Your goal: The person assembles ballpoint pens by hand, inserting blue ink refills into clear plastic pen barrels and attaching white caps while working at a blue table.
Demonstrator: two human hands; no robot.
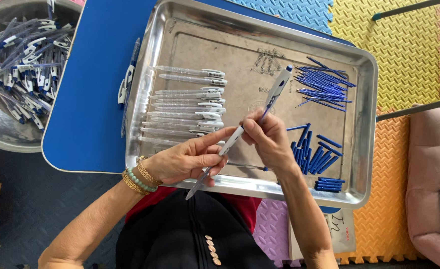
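A seated person in dark clothing works over a steel tray [364,99] on a blue table [95,99]. Nearest, the left hand [187,160], beaded bracelets at its wrist, pinches the clear lower barrel of a pen [215,164] between thumb and fingers. The right hand [269,139] closes its fingertips on the pen's white upper half [276,92], which angles up and away above the tray. Judging by this, the two halves join best if held in one straight line and turned gently. Beyond the hands lie a row of clear pen barrels [187,104], blue refills [324,84], small springs [270,60] and short blue caps [312,154]. At far left sits a metal bowl [0,137] of finished pens.
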